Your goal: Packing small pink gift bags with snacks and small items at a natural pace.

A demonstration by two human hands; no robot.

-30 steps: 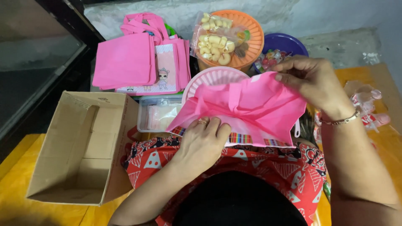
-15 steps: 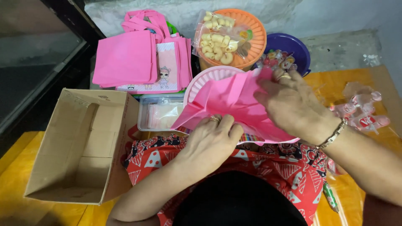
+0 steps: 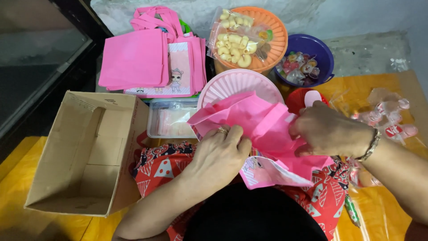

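I take the pink fabric bag [image 3: 263,129] as my landmark; it lies crumpled over my lap, just in front of the pink ribbed plate [image 3: 232,82]. My left hand [image 3: 220,154] presses on the bag's near-left edge, its grip closed with the fingers curled over the cloth. My right hand [image 3: 327,131] sits at the bag's right side, its grip pinched shut on a fold of the fabric. Left of the bag stands an open cardboard box [image 3: 89,156]. Beyond the bag's left corner is a clear plastic container [image 3: 171,118], and farther back a stack of pink bags [image 3: 151,58]. Behind the bag, past the plate, an orange basket [image 3: 272,40] holds packets of snacks, with a purple bowl [image 3: 312,51] of wrapped sweets beside it. Right of the bag lie clear wrapped packets [image 3: 388,114] on yellow sheeting [image 3: 352,87].
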